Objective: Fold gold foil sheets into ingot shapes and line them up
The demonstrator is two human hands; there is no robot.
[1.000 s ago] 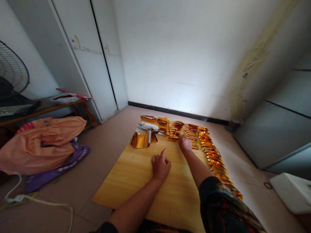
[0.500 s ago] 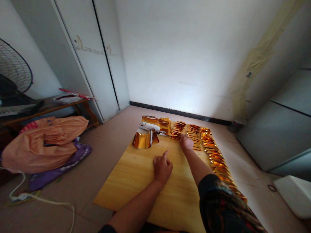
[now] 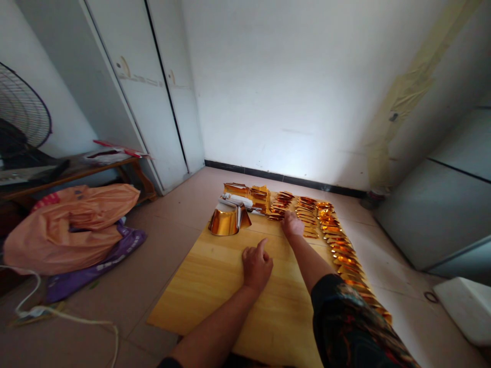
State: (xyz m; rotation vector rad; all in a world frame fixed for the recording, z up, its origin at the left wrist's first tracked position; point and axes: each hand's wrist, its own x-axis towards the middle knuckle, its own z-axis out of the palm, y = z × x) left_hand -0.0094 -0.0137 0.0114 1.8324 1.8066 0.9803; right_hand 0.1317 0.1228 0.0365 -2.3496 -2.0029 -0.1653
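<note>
My right hand point(image 3: 292, 225) reaches to the near end of a row of folded gold foil papers point(image 3: 283, 200). Its fingers are closed at the end of the nearest folded gold foil paper point(image 3: 274, 217), with the fingertips partly hidden. Over the middle of the wooden board point(image 3: 203, 283), my left hand point(image 3: 257, 265) holds nothing; some fingers are bent, and one points up, apart from the rest. Beyond it stands a curved stack of gold foil sheets point(image 3: 224, 222), beside a white roll-like piece point(image 3: 238, 200).
More folded gold pieces line the board in a second row point(image 3: 306, 212) and along its right edge point(image 3: 341, 250). At left are an orange plastic bag point(image 3: 69, 230), a purple bag point(image 3: 95, 271), a cable point(image 3: 76, 317) and a fan point(image 3: 23, 107). A white box point(image 3: 466, 309) sits right.
My right hand has shifted slightly left along the near end of the row. My left hand has stayed almost where it was.
</note>
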